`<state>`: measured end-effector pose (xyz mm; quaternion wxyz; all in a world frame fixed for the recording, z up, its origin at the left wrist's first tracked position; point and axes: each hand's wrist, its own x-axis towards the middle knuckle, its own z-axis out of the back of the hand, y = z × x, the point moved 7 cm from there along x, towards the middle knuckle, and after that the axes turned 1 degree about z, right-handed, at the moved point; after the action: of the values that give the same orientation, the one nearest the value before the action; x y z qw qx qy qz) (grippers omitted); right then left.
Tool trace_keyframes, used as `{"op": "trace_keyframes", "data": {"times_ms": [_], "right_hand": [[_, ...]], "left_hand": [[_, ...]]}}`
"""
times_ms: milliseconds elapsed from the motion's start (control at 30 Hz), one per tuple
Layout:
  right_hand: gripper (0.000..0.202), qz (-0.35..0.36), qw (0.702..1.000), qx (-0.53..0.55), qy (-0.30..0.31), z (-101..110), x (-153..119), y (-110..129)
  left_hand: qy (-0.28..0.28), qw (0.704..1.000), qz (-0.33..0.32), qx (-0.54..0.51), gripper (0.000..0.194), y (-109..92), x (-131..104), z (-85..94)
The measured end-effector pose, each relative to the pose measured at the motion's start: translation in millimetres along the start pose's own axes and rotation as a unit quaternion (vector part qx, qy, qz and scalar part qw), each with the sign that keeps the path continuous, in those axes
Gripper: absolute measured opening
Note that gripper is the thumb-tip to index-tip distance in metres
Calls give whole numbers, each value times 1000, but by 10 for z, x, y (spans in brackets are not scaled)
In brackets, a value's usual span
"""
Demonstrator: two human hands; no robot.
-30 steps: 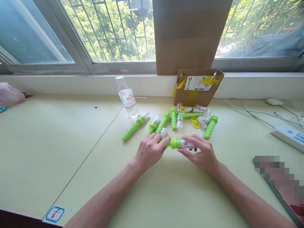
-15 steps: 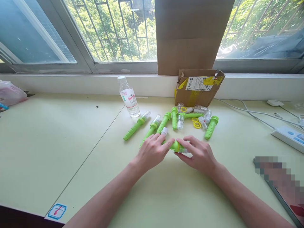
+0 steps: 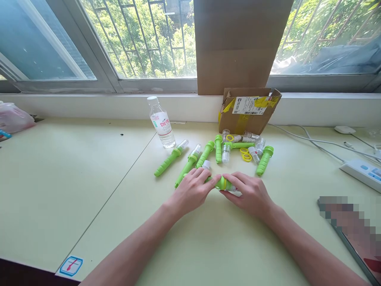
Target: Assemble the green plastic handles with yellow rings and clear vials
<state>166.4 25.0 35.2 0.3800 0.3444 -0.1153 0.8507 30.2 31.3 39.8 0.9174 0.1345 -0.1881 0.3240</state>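
Note:
Near the middle of the table, a green plastic stick with a clear ribbed cap (image 3: 222, 183) lies crosswise between my hands. My left hand (image 3: 195, 186) is closed around its green handle, which the fingers mostly cover. At the other end, my right hand (image 3: 247, 190) pinches the clear cap, with a yellow ring showing where cap and handle meet. A white-capped piece (image 3: 206, 165) stands just beyond my left fingers. To the left lie two capped green sticks, one of them a green stick with clear tip (image 3: 171, 161). A bare green handle (image 3: 205, 154) lies beyond my left hand.
Behind my hands are more green handles (image 3: 264, 161), clear caps (image 3: 226, 153) and yellow rings (image 3: 246, 155). A cardboard box (image 3: 247, 115) and a water bottle (image 3: 162, 125) stand farther back. At right are a power strip (image 3: 361, 172), cables and a phone-like device (image 3: 351, 242).
Both hands have shifted very slightly, still on the green stick and its clear cap. The surrounding parts have stayed in place.

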Motion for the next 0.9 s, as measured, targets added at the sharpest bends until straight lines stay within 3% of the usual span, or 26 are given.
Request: {"op": "trace_keyframes", "data": {"times_ms": [233, 400, 633, 900], "right_hand": [[24, -3, 1000, -1, 2, -4, 9, 12], [26, 0, 1000, -13, -23, 30, 25, 26], [25, -6, 1000, -14, -26, 16, 10, -18], [28, -5, 1000, 0, 0, -38, -8, 5]], "left_hand": [[-70, 997, 0, 13, 31, -13, -15, 36], [-43, 997, 48, 30, 21, 8, 29, 26], [13, 999, 31, 32, 34, -36, 32, -38], [-47, 999, 10, 26, 30, -20, -20, -11]]}}
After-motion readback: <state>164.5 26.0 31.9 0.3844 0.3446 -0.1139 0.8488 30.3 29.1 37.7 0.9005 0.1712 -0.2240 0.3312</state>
